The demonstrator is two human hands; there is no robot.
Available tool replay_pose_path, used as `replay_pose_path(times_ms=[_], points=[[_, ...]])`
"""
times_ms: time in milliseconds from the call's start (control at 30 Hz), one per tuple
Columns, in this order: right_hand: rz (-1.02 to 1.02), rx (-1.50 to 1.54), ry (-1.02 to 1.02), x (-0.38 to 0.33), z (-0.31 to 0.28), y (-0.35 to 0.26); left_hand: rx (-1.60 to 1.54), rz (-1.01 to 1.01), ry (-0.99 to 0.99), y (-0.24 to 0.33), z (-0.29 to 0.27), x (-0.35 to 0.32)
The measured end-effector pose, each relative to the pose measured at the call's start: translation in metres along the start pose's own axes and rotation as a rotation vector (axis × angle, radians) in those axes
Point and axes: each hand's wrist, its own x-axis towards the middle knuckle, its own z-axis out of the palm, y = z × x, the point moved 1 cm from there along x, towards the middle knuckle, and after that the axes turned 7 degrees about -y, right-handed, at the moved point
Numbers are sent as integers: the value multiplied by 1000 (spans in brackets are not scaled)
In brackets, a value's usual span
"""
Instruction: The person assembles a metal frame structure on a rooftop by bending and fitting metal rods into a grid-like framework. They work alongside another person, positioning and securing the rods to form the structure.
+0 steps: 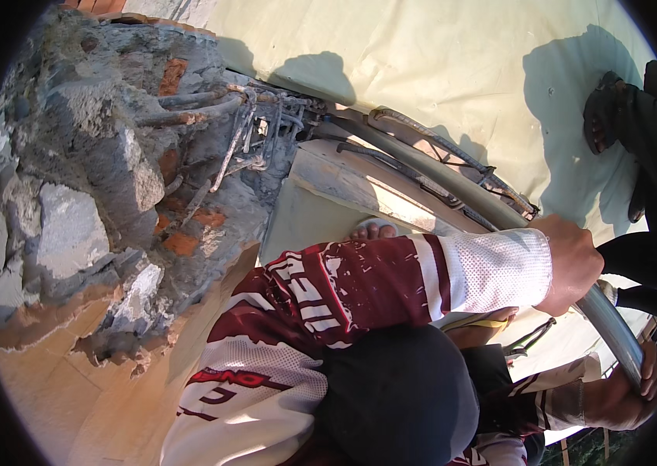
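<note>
Gripping pipe (614, 330) w/ L hand (573, 260) & R hand (651, 376); prob. levering rebar (234, 144) at pipe's far end; next, needs steady push.

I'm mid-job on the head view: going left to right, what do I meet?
Broken concrete block → tangle of bent rebar → bare toes → left hand, closed around a metal pole → right hand, gripping the same pole near its end.
</note>
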Motion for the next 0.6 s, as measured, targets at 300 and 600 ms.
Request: replay_pose_path(times_ms=[300, 600], points=[[120, 143, 88, 11, -61, 15, 39, 36, 25, -14, 20, 24], [178, 245, -50, -6, -46, 12, -1, -48, 108, -7, 33, 21]])
